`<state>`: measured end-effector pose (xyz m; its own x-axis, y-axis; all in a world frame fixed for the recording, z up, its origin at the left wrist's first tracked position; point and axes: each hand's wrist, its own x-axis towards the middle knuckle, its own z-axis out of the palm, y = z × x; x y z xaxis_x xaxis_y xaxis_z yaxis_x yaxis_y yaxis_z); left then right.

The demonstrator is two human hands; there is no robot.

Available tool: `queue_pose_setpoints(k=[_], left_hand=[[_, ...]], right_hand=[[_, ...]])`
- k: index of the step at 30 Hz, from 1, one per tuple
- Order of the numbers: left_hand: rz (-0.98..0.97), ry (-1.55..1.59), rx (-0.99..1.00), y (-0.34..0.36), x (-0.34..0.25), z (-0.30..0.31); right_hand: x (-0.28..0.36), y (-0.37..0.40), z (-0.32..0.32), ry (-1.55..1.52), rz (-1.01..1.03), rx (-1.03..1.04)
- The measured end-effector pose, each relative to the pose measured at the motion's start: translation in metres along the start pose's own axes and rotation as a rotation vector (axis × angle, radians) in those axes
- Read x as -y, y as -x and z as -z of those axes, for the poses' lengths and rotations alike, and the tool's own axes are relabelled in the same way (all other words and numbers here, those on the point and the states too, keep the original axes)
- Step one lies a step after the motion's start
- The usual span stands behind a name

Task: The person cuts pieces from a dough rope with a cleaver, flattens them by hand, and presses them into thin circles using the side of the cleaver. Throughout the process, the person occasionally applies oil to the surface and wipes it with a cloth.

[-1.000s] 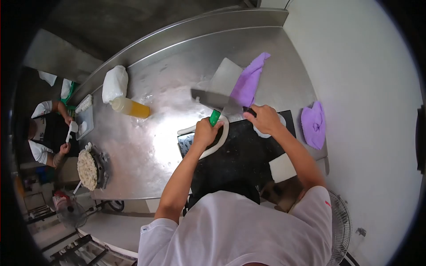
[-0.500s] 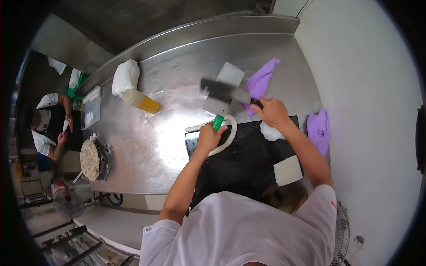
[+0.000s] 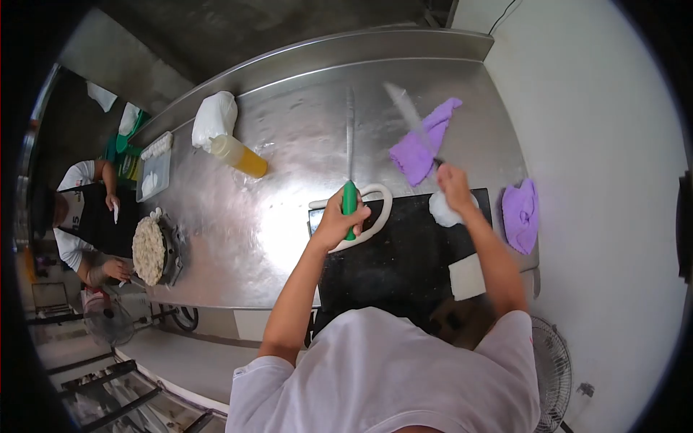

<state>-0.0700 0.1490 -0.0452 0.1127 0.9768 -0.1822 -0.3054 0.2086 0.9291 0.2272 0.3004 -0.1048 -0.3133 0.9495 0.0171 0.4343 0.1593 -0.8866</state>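
Observation:
My left hand (image 3: pixel 339 220) is wrapped around the handle of a green-handled cleaver (image 3: pixel 350 198); its blade points away from me and appears edge-on as a thin strip. Under and around that hand, a white rope of dough (image 3: pixel 385 209) curves over the far left part of the black board (image 3: pixel 390 267). My right hand (image 3: pixel 455 189) grips a dark-handled cleaver (image 3: pixel 408 108), its blade smeared by motion and overlapping a purple cloth (image 3: pixel 415 159). A white bundle (image 3: pixel 442 209) lies beside my right hand, on the board's far right corner.
A squeeze bottle of yellow liquid (image 3: pixel 242 157) lies by a white bag (image 3: pixel 215 119). Another purple cloth (image 3: pixel 520 216) is near the right wall, a white square cloth (image 3: pixel 467 278) on the board. At left are a pan of pale food (image 3: pixel 149 251), a tray (image 3: pixel 155 177) and a co-worker (image 3: pixel 86 216).
The right cleaver has swung up and away from the left one, my right hand moving slightly right and nearer. The left cleaver's blade has turned from flat to edge-on. The co-worker's hands moved apart.

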Motion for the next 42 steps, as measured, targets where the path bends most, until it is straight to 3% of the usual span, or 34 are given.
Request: queue_pose_setpoints(k=[1, 2, 3, 4, 5, 6, 8, 10, 12, 14, 16, 17, 20, 24, 27, 31, 36, 39, 42], left_hand=[[0.073, 0.335, 0.040, 0.007, -0.018, -0.013], [0.076, 0.337, 0.037, 0.009, -0.018, -0.008], [0.125, 0.677, 0.191, 0.012, -0.019, 0.001], [0.173, 1.012, 0.349, 0.014, -0.020, 0.009], [0.183, 1.090, 0.370, 0.020, -0.022, 0.010], [0.191, 1.081, 0.372, 0.023, -0.023, 0.014], [0.150, 1.231, 0.524, 0.035, -0.025, 0.021], [0.141, 1.213, 0.535, 0.041, -0.034, 0.028], [0.187, 1.204, 0.520, 0.052, -0.038, 0.035], [0.177, 1.197, 0.525, 0.058, -0.038, 0.039], [0.183, 1.309, 0.528, 0.061, -0.039, 0.038], [0.164, 1.303, 0.550, 0.063, -0.038, 0.037], [0.157, 1.294, 0.504, 0.073, -0.037, 0.045], [0.171, 1.324, 0.494, 0.079, -0.034, 0.049], [0.215, 1.182, 0.523, 0.089, -0.029, 0.058], [0.197, 1.267, 0.538, 0.098, -0.032, 0.062], [0.180, 1.284, 0.475, 0.106, -0.027, 0.080], [0.236, 1.339, 0.444, 0.115, -0.014, 0.099], [0.211, 1.372, 0.471, 0.128, -0.002, 0.107]], right_hand=[[0.018, 0.016, -0.008, -0.027, 0.085, 0.062], [0.044, 0.027, -0.017, -0.055, 0.168, 0.124], [0.054, 0.028, -0.020, -0.056, 0.164, 0.125], [0.061, 0.025, -0.022, 0.003, 0.302, 0.182], [0.065, 0.022, -0.022, 0.060, 0.438, 0.233], [0.069, 0.012, -0.019, 0.054, 0.437, 0.223], [0.076, -0.002, -0.013, 0.071, 0.232, 0.205], [0.090, -0.003, -0.007, 0.155, 0.298, 0.240], [0.100, 0.002, -0.009, 0.214, 0.551, 0.474], [0.107, -0.004, -0.013, 0.181, 0.507, 0.457], [0.108, -0.018, -0.013, 0.115, 0.309, 0.400], [0.106, -0.011, -0.021, 0.127, 0.368, 0.376], [0.109, -0.002, -0.025, 0.134, 0.555, 0.603], [0.100, -0.018, -0.034, 0.159, 0.345, 0.395], [0.108, -0.022, -0.036, 0.153, 0.592, 0.568], [0.115, -0.056, -0.043, 0.152, 0.360, 0.434], [0.114, -0.037, -0.077, 0.117, 0.533, 0.631], [0.102, -0.050, -0.096, 0.143, 0.300, 0.471], [0.093, -0.052, -0.105, 0.200, 0.488, 0.609]])
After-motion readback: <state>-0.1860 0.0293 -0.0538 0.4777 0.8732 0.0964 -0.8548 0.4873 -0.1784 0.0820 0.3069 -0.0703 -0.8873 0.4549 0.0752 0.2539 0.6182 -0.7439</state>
